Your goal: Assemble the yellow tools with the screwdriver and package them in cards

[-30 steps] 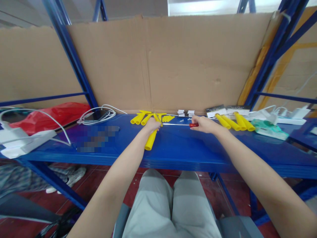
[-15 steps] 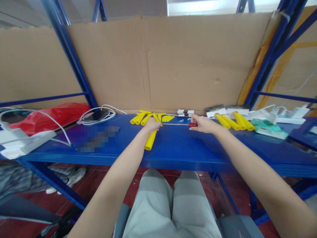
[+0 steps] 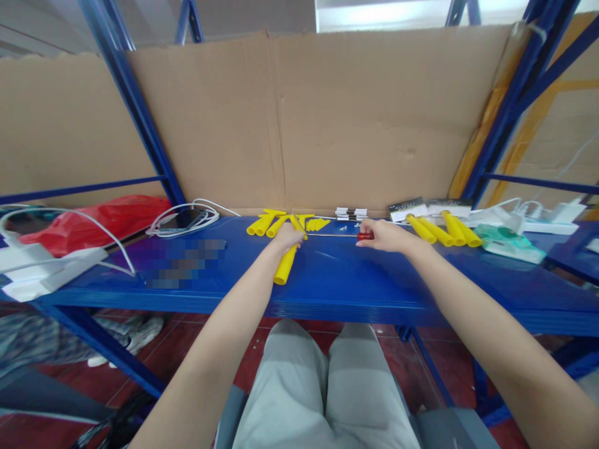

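My left hand is closed around a yellow plastic tube-shaped handle, whose hollow end points toward me. A yellow head piece shows just beyond my fingers. My right hand grips the red handle of a screwdriver. Its thin shaft runs left, level with the shelf, toward the yellow piece; whether the tip touches a screw is too small to see. Several similar yellow T-shaped pieces lie left of and behind my left hand. Small yellow parts lie between my hands, farther back.
Several yellow tubes and black-and-white cards lie at right, beside a green-and-white packet. Small white-banded bundles sit at the back. A coiled white cable, a red bag and a power strip occupy the left. Cardboard walls the back.
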Demonstrator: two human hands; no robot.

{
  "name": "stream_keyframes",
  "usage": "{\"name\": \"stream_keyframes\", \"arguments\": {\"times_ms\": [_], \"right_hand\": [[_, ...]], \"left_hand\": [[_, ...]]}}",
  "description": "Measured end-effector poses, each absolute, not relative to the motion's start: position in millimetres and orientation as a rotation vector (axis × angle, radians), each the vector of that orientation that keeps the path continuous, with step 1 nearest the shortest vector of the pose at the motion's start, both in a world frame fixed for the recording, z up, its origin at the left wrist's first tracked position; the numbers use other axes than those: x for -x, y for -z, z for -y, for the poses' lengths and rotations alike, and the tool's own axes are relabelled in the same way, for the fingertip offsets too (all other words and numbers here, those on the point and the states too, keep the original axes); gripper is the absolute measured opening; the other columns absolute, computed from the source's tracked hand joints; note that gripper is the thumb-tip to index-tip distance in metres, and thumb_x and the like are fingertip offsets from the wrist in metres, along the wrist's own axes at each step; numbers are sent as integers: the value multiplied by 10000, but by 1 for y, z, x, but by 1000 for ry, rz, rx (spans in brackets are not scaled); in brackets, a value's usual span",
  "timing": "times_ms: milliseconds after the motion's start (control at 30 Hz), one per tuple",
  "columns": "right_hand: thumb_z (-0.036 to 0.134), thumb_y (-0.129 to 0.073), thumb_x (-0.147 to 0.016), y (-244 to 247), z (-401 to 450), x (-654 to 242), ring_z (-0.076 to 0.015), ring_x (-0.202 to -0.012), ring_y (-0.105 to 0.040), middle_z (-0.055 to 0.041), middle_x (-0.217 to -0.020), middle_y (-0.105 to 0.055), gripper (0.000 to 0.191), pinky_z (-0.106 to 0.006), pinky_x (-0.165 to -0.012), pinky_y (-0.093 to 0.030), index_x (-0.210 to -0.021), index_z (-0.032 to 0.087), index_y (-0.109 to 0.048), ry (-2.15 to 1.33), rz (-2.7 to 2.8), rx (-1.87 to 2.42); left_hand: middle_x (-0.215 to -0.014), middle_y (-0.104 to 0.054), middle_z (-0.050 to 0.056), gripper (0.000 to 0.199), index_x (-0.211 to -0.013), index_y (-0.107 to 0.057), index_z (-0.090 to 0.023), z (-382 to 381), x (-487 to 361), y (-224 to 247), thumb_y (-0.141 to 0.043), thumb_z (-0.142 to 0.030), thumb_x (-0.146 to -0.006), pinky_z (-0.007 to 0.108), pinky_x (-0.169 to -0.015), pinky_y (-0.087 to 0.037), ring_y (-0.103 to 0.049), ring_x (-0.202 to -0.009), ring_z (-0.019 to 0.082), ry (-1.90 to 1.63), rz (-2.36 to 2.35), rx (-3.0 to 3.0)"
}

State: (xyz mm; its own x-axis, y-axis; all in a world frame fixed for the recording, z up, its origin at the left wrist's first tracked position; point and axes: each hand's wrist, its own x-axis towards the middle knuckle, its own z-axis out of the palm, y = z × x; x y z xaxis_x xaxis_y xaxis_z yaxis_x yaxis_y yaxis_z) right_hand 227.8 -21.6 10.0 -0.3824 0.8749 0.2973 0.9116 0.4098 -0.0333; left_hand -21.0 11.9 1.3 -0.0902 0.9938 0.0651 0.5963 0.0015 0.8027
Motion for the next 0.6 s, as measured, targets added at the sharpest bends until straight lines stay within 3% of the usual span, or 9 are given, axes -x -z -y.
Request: {"name": "stream_keyframes", "arguments": {"times_ms": [200, 400, 600], "right_hand": [[286, -575, -820, -11, 21, -230, -180, -668, -577, -48, -764, -665, 75, -259, -566, -329, -835, 213, -584, 385, 2414, 1547], [364, -478, -911, -13, 24, -226, -207, -738, -618, -94, -836, -693, 232, -278, -605, -361, -851, 194, -624, 366, 2446, 1616], [318, -609, -812, -14, 25, -227, -191, -691, -605, -61, -821, -689, 163, -259, -574, -348, -932, 211, -586, 375, 2426, 1593]], "left_hand": [[-507, -566, -8, 87, -756, -655, -95, -12, 21, -1, -598, -30, -756, 192, -498, -427, -505, -435, 83, -961, -1727, -1625], [-532, -573, 0, 97, -743, -639, -96, -17, 22, 2, -575, -25, -759, 192, -483, -418, -488, -423, 79, -948, -1755, -1636], [-493, -531, -22, 137, -670, -611, -121, -14, 21, 0, -573, -21, -757, 207, -519, -428, -504, -446, 93, -970, -1731, -1632]]}}
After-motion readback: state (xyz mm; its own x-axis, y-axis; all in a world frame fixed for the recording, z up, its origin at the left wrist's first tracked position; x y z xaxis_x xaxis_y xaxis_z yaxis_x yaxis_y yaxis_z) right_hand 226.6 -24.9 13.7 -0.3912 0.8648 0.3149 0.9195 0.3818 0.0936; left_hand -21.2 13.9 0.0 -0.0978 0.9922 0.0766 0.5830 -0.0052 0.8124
